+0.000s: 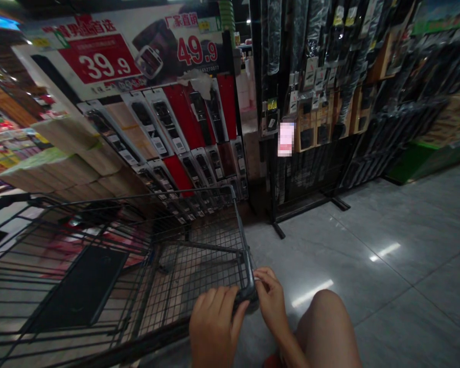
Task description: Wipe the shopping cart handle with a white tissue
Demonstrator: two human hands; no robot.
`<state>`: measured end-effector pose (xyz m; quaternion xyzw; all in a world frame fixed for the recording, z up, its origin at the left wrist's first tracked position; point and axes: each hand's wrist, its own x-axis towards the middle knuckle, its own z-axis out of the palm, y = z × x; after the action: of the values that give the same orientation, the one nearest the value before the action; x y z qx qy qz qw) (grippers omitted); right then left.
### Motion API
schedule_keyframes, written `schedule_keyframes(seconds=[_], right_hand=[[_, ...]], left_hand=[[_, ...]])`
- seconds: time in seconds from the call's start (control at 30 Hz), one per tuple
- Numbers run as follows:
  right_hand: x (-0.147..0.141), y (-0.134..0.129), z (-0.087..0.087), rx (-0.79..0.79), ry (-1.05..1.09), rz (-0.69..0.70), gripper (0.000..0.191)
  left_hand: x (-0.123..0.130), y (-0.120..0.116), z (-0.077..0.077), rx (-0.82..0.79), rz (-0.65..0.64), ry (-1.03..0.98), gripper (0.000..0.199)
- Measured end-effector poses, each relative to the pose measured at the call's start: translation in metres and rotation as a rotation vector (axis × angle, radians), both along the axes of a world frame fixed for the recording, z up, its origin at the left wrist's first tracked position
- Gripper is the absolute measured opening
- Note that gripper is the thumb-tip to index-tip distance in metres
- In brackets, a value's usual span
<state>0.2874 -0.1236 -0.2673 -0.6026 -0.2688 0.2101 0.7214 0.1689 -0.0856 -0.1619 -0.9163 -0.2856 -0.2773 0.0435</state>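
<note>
A black wire shopping cart [199, 255] fills the lower left of the head view. My left hand [214, 324] is wrapped over its dark handle bar near the corner, fingers bent over the top and thumb below. Just to the right, my right hand [270, 296] is closed at the outer side of the same corner, its fingertips pinched together against the cart's edge. What those fingertips hold, if anything, is too small to make out. A dark flat panel [80, 289] lies in the cart's left part.
Packaged belts hang on a display [184, 122] ahead, under a price sign [95, 61]. More belts hang on a black rack [306, 204] with feet on the grey tiled floor [387, 286]. Wrapped paper packs [65, 168] are stacked at left; a bare knee [327, 327] shows below.
</note>
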Motion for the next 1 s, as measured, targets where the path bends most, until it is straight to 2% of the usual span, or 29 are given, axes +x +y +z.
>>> schedule_keyframes(seconds=[0.13,0.37,0.5,0.67,0.87,1.0], right_hand=[[0.006,0.01,-0.008,-0.068,0.05,-0.064,0.021],[0.029,0.033,-0.012,-0.115,0.089,-0.053,0.023],[0.036,0.03,-0.001,-0.093,0.071,-0.026,0.022],[0.036,0.016,0.021,-0.088,0.146,0.062,0.019],[0.035,0.003,0.035,-0.079,0.51,0.118,0.032],[0.037,-0.004,0.041,-0.047,0.661,0.117,0.034]], left_hand=[[0.002,0.001,-0.004,0.005,0.015,-0.006,0.017],[0.009,0.004,-0.009,0.013,0.044,-0.013,0.017],[0.015,0.006,-0.011,0.037,0.043,-0.044,0.019],[0.021,0.004,-0.013,0.007,0.05,-0.052,0.016],[0.026,0.0,-0.013,-0.007,0.067,-0.067,0.016],[0.029,-0.002,-0.014,-0.029,0.073,-0.096,0.017]])
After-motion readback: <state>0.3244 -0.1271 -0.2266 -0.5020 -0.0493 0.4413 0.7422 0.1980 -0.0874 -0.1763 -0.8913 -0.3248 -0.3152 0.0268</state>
